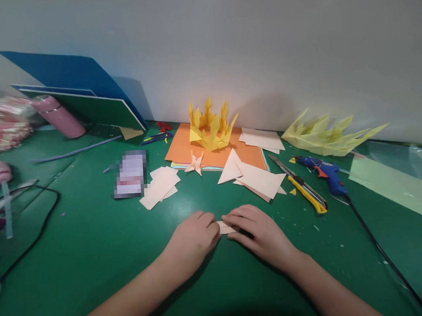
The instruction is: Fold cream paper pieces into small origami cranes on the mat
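A small folded strip of pale peach paper (226, 228) lies on the green table between my hands. My left hand (196, 236) has its fingers closed over the strip's left end. With thumb and fingers, my right hand (255, 228) pinches the right end; much of the paper is hidden under both hands. Beyond them, loose peach paper pieces (161, 186) lie to the left, and a folded peach triangle (229, 169) rests by more sheets (263, 179) to the right. A small peach origami figure (195, 163) stands near the orange paper stack (178, 143).
A yellow folded paper crown (211, 134) sits on the orange stack. To the right lie a yellow cutter knife (306, 190) with its blade out, a blue glue gun (334, 177) with a cord, and a pale yellow crown (323, 135). A pink bottle (62, 118) leans at left.
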`<state>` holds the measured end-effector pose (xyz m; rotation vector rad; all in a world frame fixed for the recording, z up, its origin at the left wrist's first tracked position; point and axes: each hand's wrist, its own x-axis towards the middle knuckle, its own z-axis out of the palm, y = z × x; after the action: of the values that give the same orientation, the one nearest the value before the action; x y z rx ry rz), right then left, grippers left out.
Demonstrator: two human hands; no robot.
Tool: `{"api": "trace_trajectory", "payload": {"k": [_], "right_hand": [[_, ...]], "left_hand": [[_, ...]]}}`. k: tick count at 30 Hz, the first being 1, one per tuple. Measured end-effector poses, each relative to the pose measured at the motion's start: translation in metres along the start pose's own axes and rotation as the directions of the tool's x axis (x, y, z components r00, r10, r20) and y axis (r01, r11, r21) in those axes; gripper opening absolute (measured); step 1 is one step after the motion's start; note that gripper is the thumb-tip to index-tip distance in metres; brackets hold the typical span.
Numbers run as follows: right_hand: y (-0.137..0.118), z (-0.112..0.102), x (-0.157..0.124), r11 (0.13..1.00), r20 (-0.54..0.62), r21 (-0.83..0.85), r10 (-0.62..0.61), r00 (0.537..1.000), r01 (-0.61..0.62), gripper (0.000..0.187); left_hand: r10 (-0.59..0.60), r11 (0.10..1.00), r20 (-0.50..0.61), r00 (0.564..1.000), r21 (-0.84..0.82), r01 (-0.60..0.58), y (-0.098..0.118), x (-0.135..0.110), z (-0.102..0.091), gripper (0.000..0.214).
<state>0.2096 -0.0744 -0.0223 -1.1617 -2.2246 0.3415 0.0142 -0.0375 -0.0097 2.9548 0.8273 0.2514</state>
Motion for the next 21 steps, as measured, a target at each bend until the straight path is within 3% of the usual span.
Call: {"api": "trace_trajectory", "payload": {"k": [4, 7, 12, 16, 21], "right_hand": [[-0.002, 0.003, 0.002, 0.997, -0.033, -0.051, -0.052, 0.998, 0.051, 0.021], [-0.003, 0.004, 0.006, 0.998, -0.062, -0.066, -0.014, 0.998, 0.010, 0.023], [-0.006, 0.005, 0.013, 0.982, -0.051, 0.104, 0.162, 0.985, -0.156, 0.021], [-0.008, 0.008, 0.017, 0.907, -0.117, 0.329, 0.314, 0.942, -0.262, 0.019], [-0.009, 0.012, 0.028, 0.726, -0.052, 0.594, 0.465, 0.884, -0.346, 0.024]], "left_hand": [[0.018, 0.999, -0.063, 0.998, 0.050, -0.015, 0.003, 0.002, 0.001, 0.021], [-0.011, 0.999, -0.099, 0.995, 0.040, 0.015, 0.005, 0.003, 0.003, 0.018], [-0.184, 0.961, -0.136, 0.973, -0.233, 0.150, 0.000, 0.003, 0.004, 0.022], [-0.362, 0.772, -0.078, 0.929, -0.583, 0.252, -0.005, 0.004, -0.004, 0.023], [-0.522, 0.432, 0.122, 0.844, -0.815, 0.385, -0.006, 0.007, -0.010, 0.023]]}}
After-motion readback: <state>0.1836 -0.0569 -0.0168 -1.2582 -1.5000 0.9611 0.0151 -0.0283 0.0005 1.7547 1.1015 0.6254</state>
